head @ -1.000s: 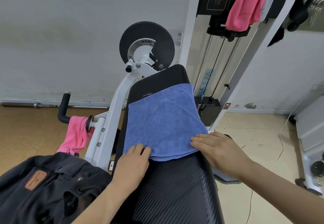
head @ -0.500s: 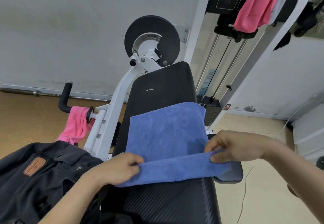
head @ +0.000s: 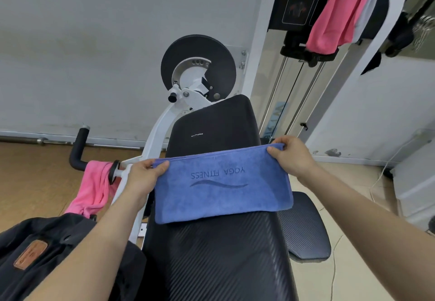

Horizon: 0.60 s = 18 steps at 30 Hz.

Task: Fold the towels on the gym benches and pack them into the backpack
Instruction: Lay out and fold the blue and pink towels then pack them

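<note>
Head view, fold in progress. We see the blue towel point(head: 221, 192) lying across the middle of the black padded table point(head: 219, 260), now doubled over, with its printed "YOGA FITNESS" mark upside down on top. A second ago it lay spread flat with both hands resting on its near edge. Half a second ago that edge was lifted. Here it has been carried over to the far edge. The left hand point(head: 143, 178) pinches the far-left corner between thumb and curled fingers, and the right hand point(head: 290, 157) pinches the far-right corner in the same way. The layers look slightly raised at that far edge rather than pressed down.

We judge this to be the first fold nearly complete, with the edges still to be released and flattened, and probably at least one further fold needed before packing.

The dark backpack point(head: 47, 253) sits at the near left, just beside the table. A pink towel point(head: 94, 187) hangs on a machine handle at the left, and another pink cloth point(head: 336, 13) hangs at the far right, both unfolded.
</note>
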### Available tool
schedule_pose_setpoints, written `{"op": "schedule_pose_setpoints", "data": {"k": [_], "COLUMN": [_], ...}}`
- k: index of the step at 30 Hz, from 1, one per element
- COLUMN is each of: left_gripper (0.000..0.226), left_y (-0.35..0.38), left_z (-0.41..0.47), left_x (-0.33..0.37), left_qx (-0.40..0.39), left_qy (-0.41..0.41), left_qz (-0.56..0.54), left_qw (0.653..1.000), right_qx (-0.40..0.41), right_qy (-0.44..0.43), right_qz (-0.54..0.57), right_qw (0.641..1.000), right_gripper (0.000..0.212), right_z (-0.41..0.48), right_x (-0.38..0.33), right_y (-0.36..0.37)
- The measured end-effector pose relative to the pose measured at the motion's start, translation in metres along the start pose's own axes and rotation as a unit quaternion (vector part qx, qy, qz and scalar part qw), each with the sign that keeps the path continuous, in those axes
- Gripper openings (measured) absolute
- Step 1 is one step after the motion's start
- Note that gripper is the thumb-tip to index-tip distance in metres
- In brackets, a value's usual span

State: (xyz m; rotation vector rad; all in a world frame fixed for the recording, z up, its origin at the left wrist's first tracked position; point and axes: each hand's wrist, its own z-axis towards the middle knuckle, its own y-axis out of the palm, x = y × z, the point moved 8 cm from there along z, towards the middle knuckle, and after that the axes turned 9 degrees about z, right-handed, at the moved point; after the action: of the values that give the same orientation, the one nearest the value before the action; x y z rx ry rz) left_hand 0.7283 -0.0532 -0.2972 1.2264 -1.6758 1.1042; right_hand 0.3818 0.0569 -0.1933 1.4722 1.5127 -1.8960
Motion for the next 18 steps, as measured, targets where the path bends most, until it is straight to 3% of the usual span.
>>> {"op": "schedule_pose_setpoints", "data": {"k": [7, 14, 16, 18], "left_gripper": [0.02, 0.007, 0.032, 0.042], "left_y": [0.019, 0.03, 0.037, 0.044], "left_z": [0.014, 0.026, 0.028, 0.027], "left_x": [-0.035, -0.04, -0.031, -0.021], "left_qx": [0.055, 0.037, 0.0, -0.033], "left_qy": [-0.052, -0.044, -0.005, 0.033], "left_qz": [0.068, 0.135, 0.175, 0.234], "left_qw": [0.995, 0.989, 0.985, 0.971], "right_qx": [0.013, 0.019, 0.021, -0.004], "right_qy": [0.008, 0.091, 0.097, 0.097], "right_qz": [-0.095, 0.079, 0.09, 0.076], "right_qw": [0.995, 0.993, 0.991, 0.992], "right_gripper": [0.009, 0.012, 0.011, 0.009], "right_z": [0.007, 0.011, 0.014, 0.017], "right_x": [0.025, 0.041, 0.038, 0.033], "right_y": [0.016, 0.018, 0.015, 0.015]}}
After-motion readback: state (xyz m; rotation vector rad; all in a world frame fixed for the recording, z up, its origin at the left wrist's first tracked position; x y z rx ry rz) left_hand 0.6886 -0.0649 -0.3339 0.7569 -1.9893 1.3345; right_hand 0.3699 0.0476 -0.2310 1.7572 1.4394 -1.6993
